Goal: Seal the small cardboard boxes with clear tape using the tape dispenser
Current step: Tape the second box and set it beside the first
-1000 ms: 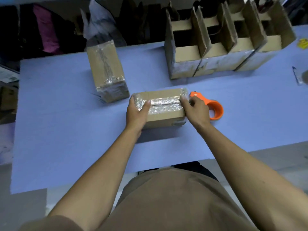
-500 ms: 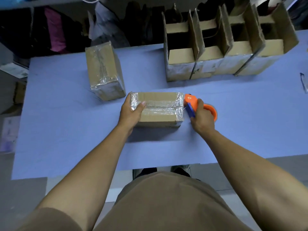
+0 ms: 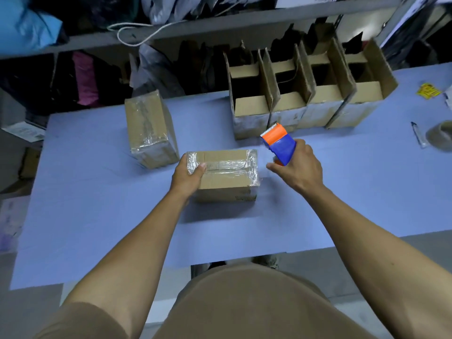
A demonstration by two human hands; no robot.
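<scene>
Head view looks down at a blue desk (image 3: 97, 216). A small cardboard box (image 3: 226, 172) sits in the middle of it, with shiny clear tape (image 3: 227, 165) across its top and over both ends. The left hand (image 3: 188, 177) holds the box at its 9 o'clock end, with the thumb lying on the taped top and the fingers wrapped round the side. The right hand (image 3: 297, 167) is at 3 o'clock from the box, not touching it. Its fingers are curled round the tape dispenser (image 3: 280, 143), which is orange and blue. The dispenser is lifted off the desk, and its orange toothed end points up toward 11 o'clock.

A second taped box (image 3: 149, 128) lies at 10 o'clock from the middle box, near it but apart. A row of open boxes (image 3: 308, 94) stands at 1 o'clock, along the far edge of the desk, with their flaps up. At the 3 o'clock edge of the desk there is a roll of tape (image 3: 440, 138) with a pen (image 3: 417, 134) just beside it. A small yellow packet (image 3: 428, 90) lies farther back, at 2 o'clock.
</scene>
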